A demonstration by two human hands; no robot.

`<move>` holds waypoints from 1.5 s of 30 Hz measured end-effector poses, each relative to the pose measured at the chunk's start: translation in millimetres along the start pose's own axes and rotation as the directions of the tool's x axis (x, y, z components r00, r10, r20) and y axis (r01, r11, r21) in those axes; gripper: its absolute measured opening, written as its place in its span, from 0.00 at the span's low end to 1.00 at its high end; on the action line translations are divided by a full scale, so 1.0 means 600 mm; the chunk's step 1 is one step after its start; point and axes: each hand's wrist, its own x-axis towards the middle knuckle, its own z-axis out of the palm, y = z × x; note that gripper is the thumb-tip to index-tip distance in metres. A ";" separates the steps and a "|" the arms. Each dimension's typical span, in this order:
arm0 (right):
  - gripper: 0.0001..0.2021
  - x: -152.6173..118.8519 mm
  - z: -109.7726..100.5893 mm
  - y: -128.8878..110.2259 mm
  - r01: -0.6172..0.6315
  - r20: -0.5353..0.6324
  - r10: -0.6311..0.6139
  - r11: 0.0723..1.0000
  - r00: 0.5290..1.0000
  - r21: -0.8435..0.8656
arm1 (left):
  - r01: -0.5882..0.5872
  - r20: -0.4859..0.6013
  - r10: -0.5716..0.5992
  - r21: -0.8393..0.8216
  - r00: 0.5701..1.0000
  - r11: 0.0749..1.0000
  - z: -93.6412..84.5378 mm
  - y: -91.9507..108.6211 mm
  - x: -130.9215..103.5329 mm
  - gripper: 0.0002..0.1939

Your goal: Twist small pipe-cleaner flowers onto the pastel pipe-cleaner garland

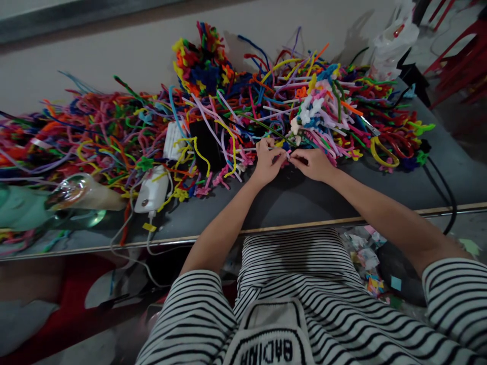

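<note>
while both bare hands are meeting low over the front part of the grey table (213, 220), the left hand (268, 161) is pinching a small pale pink piece (288, 153) between thumb and forefinger, its remaining fingers curling inward. the right hand (314, 163) is pressing its thumb and fingertips together on the same piece from the opposite side, so the two pinches are almost touching and only a sliver of pink is showing between them. neither hand is gaping; both are gripping narrowly, though the piece's full shape is hiding behind the fingers.

just beyond the knuckles, a long heap of fuzzy craft stems (114, 119) is spreading across the table in many colours. a cluster of white and pink stems (314, 109) is rising right behind the right hand, and scissors (382, 154) with a yellow handle are lying farther right, their blades pointing away. to the left of the left hand, a black phone (207, 147) is resting among the stems, with a white box (174, 139) sitting beside it. nearer the table's front edge, a white power bank (153, 190) is lying with a cable (151, 215) plugging into it, and a clear cup (87, 190) is lying on its side farther left. a plastic bag (393, 45) is standing at the far right corner.
</note>
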 end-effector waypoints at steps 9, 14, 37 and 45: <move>0.11 0.009 -0.012 0.030 -0.005 0.088 0.006 1.000 0.996 -0.004 | -0.084 0.167 0.103 -0.119 0.981 0.989 -0.012 0.000 -0.001 0.17; 0.10 0.005 -0.005 0.025 -0.047 -0.005 0.047 0.978 0.999 -0.203 | -0.209 0.232 0.182 0.098 0.956 0.973 -0.020 0.014 -0.005 0.10; 0.15 -0.007 0.006 0.006 -0.044 -0.082 0.024 0.967 0.996 -0.251 | -0.164 0.222 0.132 0.133 0.966 0.977 -0.016 0.014 -0.008 0.08; 0.13 -0.007 0.013 0.010 0.002 0.056 0.012 0.969 0.998 -0.249 | 0.064 0.071 -0.055 -0.125 0.996 0.990 -0.006 -0.010 0.004 0.13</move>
